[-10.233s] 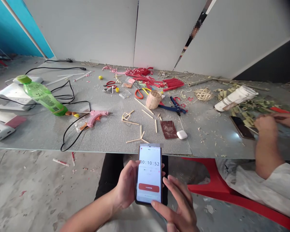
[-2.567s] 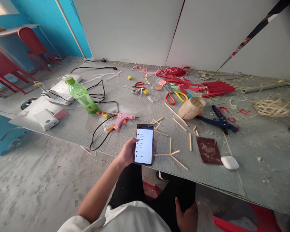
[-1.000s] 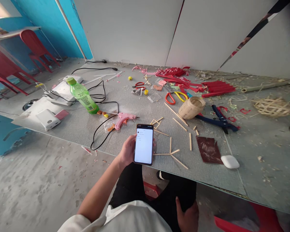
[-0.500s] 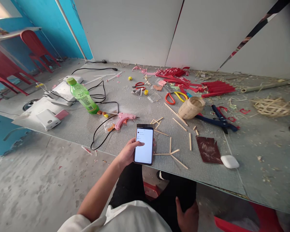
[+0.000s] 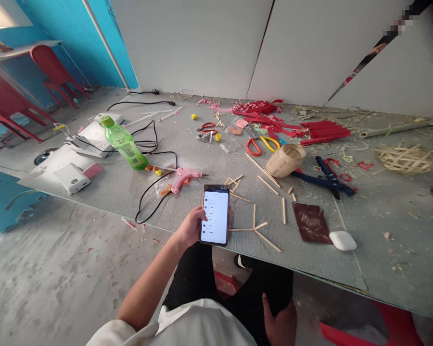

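Had the grey table (image 5: 198,161) beneath the loose gear, mostly beyond and right of the phone (image 5: 218,223). Saw the green bottle (image 5: 128,148) well left of the phone, probably there to spare elbow room. Saw the blue cutter (image 5: 321,181) beyond and well to the right of it, the pink glue gun (image 5: 183,179) beyond and left, perhaps for easy reach, and the bamboo cup (image 5: 284,162) beyond and right. Had the left hand (image 5: 191,229) curled snugly around the phone's left side, with thumb over the screen, likely for one-handed use. Rested the right hand (image 5: 280,321) nearer and right of the phone, against the thigh (image 5: 269,281), apparently idle; could not tell its finger closure or contents. Held the phone by the table's near edge, tipped face-up, presumably for viewing. Noticed the brown sheet (image 5: 312,223) and white case (image 5: 342,241) farther right of it, and joined sticks (image 5: 254,229) just right, apparently flat for steadiness
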`<control>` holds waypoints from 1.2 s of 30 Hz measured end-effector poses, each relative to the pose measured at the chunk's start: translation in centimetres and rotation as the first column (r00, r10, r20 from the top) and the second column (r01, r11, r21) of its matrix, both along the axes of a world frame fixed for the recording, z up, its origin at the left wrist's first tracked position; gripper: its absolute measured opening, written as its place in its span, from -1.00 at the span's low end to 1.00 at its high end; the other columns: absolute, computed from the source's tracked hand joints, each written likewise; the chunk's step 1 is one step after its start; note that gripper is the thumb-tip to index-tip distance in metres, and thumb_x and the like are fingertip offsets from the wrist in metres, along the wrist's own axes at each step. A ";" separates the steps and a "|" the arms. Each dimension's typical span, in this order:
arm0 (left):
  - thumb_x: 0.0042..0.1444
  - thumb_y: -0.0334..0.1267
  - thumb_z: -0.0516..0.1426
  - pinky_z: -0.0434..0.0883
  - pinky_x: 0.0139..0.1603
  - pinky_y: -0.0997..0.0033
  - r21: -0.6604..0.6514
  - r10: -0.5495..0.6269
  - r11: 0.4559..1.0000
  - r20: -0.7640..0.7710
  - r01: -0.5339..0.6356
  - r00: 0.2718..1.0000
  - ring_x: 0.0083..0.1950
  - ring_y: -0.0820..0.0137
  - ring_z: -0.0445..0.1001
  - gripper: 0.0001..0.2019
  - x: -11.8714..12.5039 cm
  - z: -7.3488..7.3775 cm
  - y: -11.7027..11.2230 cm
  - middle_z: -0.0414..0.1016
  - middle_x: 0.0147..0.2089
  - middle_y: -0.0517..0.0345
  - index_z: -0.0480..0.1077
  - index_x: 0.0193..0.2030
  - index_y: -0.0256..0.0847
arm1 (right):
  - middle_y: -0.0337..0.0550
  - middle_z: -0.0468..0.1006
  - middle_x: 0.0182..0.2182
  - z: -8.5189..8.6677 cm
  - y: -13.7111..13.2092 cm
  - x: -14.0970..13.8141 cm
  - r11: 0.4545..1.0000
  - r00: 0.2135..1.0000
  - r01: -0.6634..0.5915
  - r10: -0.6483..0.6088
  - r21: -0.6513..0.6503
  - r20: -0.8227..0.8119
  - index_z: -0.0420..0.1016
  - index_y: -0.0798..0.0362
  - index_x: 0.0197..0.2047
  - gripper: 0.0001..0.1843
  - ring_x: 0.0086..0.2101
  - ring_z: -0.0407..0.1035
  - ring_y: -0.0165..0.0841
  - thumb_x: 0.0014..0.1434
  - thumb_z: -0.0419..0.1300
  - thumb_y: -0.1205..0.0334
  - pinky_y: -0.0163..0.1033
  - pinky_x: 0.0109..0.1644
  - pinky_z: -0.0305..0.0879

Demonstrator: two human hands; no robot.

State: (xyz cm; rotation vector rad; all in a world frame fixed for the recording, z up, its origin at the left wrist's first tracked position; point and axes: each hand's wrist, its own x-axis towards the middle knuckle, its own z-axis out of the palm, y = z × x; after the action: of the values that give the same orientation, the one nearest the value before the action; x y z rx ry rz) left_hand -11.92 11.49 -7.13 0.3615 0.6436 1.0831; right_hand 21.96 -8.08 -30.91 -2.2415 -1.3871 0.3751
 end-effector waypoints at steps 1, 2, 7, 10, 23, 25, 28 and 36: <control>-0.18 -0.47 0.10 0.58 0.04 -0.04 -0.004 0.005 1.000 -0.011 -0.005 1.000 0.05 -0.06 0.65 -0.42 0.0 0.0 0.0 0.68 0.02 -0.23 0.54 0.07 -0.39 | 0.86 0.29 0.23 -0.1 0.0 0.0 1.000 1.000 -0.010 0.010 0.008 0.003 0.13 0.76 0.35 0.55 0.25 0.26 0.47 0.03 -0.14 -0.76 0.35 0.27 0.23; -0.18 -0.48 0.11 0.58 0.05 -0.04 -0.012 0.007 1.000 -0.019 -0.007 1.000 0.06 -0.06 0.65 -0.42 0.0 0.0 0.0 0.68 0.02 -0.23 0.53 0.08 -0.39 | 0.86 0.29 0.23 -0.1 0.0 0.1 1.000 1.000 -0.012 0.012 0.012 0.005 0.14 0.76 0.35 0.55 0.25 0.26 0.46 0.03 -0.14 -0.76 0.34 0.27 0.23; 0.19 -0.23 0.14 0.57 0.10 -0.04 -0.112 -0.017 0.993 0.071 0.025 0.997 0.13 -0.07 0.63 -0.52 -0.1 -0.1 0.1 0.63 0.14 -0.30 0.48 0.20 -0.43 | 0.79 0.33 0.23 -0.2 -0.2 -0.1 1.000 1.000 0.019 -0.019 0.015 0.002 0.12 0.69 0.39 0.51 0.22 0.28 0.41 0.05 -0.12 -0.74 0.31 0.25 0.23; 0.34 -0.09 0.07 0.56 0.11 -0.04 -0.128 0.003 0.992 0.110 0.011 0.994 0.16 -0.06 0.62 -0.50 0.0 -0.1 0.2 0.58 0.21 -0.30 0.44 0.27 -0.41 | 0.77 0.30 0.26 -0.1 -0.2 -0.2 1.000 1.000 0.004 -0.004 0.030 0.005 0.10 0.66 0.41 0.49 0.25 0.26 0.38 0.07 -0.12 -0.73 0.30 0.27 0.20; 0.03 -0.40 0.14 0.55 0.13 -0.01 -0.046 -0.016 0.999 0.022 0.017 1.000 0.15 -0.08 0.62 -0.49 -0.1 -0.2 0.0 0.64 0.13 -0.27 0.51 0.17 -0.41 | 0.79 0.29 0.26 0.2 0.0 -0.2 0.999 1.000 0.006 -0.007 0.035 0.020 0.11 0.69 0.40 0.51 0.25 0.27 0.37 0.06 -0.13 -0.74 0.30 0.28 0.22; 0.21 -0.23 0.13 0.54 0.14 -0.03 -0.077 -0.021 0.997 0.068 0.026 0.997 0.16 -0.09 0.61 -0.52 -0.1 -0.3 0.0 0.63 0.14 -0.31 0.48 0.21 -0.43 | 0.80 0.29 0.26 0.0 -0.1 -0.1 1.000 1.000 0.005 -0.006 0.028 0.029 0.10 0.68 0.40 0.50 0.25 0.27 0.37 0.07 -0.14 -0.74 0.30 0.28 0.23; 0.35 -0.08 0.08 0.53 0.17 -0.04 -0.101 -0.015 0.994 0.103 0.026 0.995 0.18 -0.08 0.61 -0.49 -0.1 -0.3 0.2 0.61 0.17 -0.33 0.45 0.26 -0.43 | 0.81 0.32 0.22 -0.3 -0.2 0.0 1.000 1.000 0.003 -0.003 0.018 0.024 0.13 0.70 0.38 0.51 0.23 0.30 0.40 0.05 -0.14 -0.75 0.34 0.26 0.24; 0.41 0.02 0.02 0.54 0.16 -0.04 -0.039 -0.001 0.999 0.100 0.005 0.995 0.17 -0.07 0.61 -0.46 0.1 0.5 0.2 0.59 0.20 -0.30 0.47 0.24 -0.40 | 0.73 0.31 0.27 -0.8 -0.5 -0.1 0.999 0.999 0.039 -0.039 0.034 0.005 0.09 0.60 0.43 0.49 0.24 0.27 0.43 0.04 -0.09 -0.74 0.35 0.25 0.22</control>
State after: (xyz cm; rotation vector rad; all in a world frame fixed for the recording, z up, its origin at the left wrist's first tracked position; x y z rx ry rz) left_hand -11.80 11.66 -6.59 0.2727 0.5745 1.0770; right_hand 21.89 -8.53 -31.68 -2.2408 -1.3405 0.3295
